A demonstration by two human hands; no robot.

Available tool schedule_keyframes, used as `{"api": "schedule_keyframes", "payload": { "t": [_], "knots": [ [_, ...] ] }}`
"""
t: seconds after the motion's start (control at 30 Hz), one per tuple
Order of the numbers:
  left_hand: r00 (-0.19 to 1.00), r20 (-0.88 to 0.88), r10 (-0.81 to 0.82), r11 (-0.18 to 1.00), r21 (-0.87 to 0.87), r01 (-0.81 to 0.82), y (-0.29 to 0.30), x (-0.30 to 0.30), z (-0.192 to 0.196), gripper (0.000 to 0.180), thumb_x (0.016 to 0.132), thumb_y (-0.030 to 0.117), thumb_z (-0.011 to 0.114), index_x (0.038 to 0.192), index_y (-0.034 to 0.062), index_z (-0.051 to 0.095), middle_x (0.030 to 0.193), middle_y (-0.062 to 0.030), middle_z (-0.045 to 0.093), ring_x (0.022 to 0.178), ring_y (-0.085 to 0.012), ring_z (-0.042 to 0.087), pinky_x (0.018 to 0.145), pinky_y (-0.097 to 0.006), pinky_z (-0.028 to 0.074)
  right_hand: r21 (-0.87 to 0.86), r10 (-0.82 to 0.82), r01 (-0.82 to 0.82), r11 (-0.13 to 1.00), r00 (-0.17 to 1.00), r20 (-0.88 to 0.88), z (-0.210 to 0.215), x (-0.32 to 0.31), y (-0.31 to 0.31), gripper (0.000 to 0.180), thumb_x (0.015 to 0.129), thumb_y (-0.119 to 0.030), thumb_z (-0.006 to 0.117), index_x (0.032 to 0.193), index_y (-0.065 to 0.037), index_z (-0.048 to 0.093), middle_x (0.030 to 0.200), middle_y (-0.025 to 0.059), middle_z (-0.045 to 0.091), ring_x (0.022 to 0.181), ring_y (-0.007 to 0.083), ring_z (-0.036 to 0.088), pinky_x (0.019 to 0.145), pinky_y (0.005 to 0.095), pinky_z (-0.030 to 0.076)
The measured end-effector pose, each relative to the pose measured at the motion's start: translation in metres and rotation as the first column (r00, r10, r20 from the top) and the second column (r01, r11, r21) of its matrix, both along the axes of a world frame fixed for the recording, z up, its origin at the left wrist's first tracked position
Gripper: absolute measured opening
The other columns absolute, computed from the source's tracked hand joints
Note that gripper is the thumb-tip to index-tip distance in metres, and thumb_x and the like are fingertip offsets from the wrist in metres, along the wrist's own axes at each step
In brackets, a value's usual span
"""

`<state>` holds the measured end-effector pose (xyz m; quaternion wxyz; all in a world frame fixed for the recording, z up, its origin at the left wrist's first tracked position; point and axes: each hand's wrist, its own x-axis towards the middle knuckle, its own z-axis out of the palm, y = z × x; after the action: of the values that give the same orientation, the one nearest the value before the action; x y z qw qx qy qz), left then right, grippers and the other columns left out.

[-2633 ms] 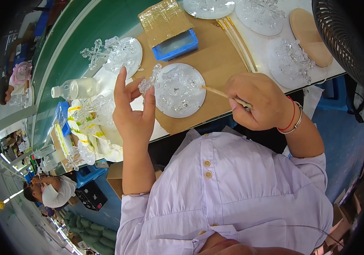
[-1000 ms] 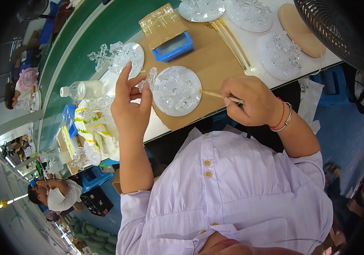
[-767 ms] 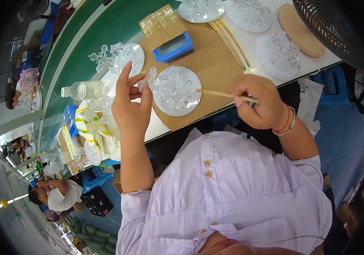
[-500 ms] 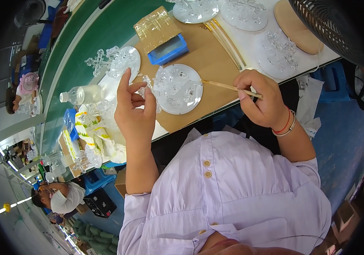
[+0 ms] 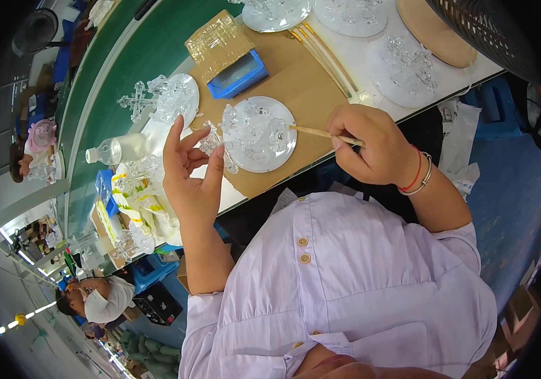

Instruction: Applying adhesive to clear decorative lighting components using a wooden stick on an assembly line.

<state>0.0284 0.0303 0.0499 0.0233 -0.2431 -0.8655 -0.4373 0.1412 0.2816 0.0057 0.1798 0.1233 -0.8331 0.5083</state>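
A round white disc [image 5: 281,156] bearing several clear plastic decorations lies on brown cardboard in front of me. From its left side a clear openwork ornament [image 5: 210,140] sticks out. My left hand [image 5: 188,165] has thumb and middle finger on either side of this ornament, with the index finger stretched out; the exact contact is partly hidden. In my right hand [image 5: 368,142] a thin wooden-handled brush [image 5: 313,131] is pinched, its far end at the disc's right edge. The bristles are hard to make out against the clear pieces.
Behind the disc stand a blue tray [image 5: 239,77] and a taped cardboard box [image 5: 219,45]. More brushes [image 5: 324,54] lie on the cardboard. A clear bottle [image 5: 119,147] lies at the left, near another decorated disc [image 5: 188,95]. A black fan guard [image 5: 485,38] is at far right.
The gap between my left thumb and middle finger has widened slightly. My right hand and the brush have shifted a little left, along with the whole view.
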Motion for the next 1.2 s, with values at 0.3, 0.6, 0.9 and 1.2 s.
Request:
{"api": "schedule_keyframes", "payload": {
  "t": [0.3, 0.6, 0.9, 1.2],
  "knots": [
    [0.997, 0.062, -0.05, 0.997, 0.056, 0.047, -0.009, -0.002, -0.004, 0.063, 0.081, 0.001, 0.071, 0.137, 0.0033, 0.042, 0.108, -0.0135, 0.068, 0.077, -0.0105, 0.061, 0.074, -0.026, 0.053, 0.021, -0.066, 0.067, 0.998, 0.997, -0.046, 0.002, -0.004, -0.006, 0.01, 0.076, 0.004, 0.054, 0.084, -0.001, 0.049, 0.072, 0.0115, 0.054, 0.059, 0.0244, 0.052, 0.056, 0.0311, 0.043],
    [0.998, 0.054, -0.023, 0.996, 0.083, 0.019, -0.008, 0.003, -0.007, 0.062, 0.081, 0.001, 0.072, 0.136, 0.0043, 0.044, 0.105, -0.0122, 0.069, 0.076, -0.0106, 0.062, 0.073, -0.025, 0.054, 0.068, -0.066, 0.069, 0.995, 0.997, -0.042, 0.004, 0.002, -0.008, 0.012, 0.073, 0.005, 0.055, 0.083, -0.001, 0.05, 0.073, 0.0125, 0.055, 0.06, 0.0263, 0.054, 0.056, 0.0323, 0.045],
    [0.998, 0.052, -0.03, 0.996, 0.088, 0.025, -0.008, 0.004, -0.007, 0.062, 0.081, 0.0, 0.072, 0.136, 0.0038, 0.044, 0.105, -0.0126, 0.069, 0.076, -0.0111, 0.062, 0.073, -0.026, 0.054, 0.03, -0.052, 0.053, 0.998, 0.998, -0.04, 0.005, 0.004, -0.009, 0.012, 0.072, 0.005, 0.054, 0.081, -0.001, 0.049, 0.072, 0.0124, 0.054, 0.059, 0.0275, 0.054, 0.056, 0.0322, 0.044],
    [0.998, 0.052, -0.037, 0.995, 0.092, 0.032, -0.007, 0.008, -0.006, 0.062, 0.08, 0.0, 0.072, 0.136, 0.0027, 0.044, 0.105, -0.0129, 0.069, 0.076, -0.0111, 0.063, 0.072, -0.026, 0.054, 0.039, -0.079, 0.082, 0.996, 0.995, -0.064, 0.005, -0.006, -0.005, 0.01, 0.075, 0.004, 0.054, 0.081, -0.001, 0.049, 0.073, 0.012, 0.054, 0.059, 0.0255, 0.052, 0.056, 0.0316, 0.043]
  ]
}}
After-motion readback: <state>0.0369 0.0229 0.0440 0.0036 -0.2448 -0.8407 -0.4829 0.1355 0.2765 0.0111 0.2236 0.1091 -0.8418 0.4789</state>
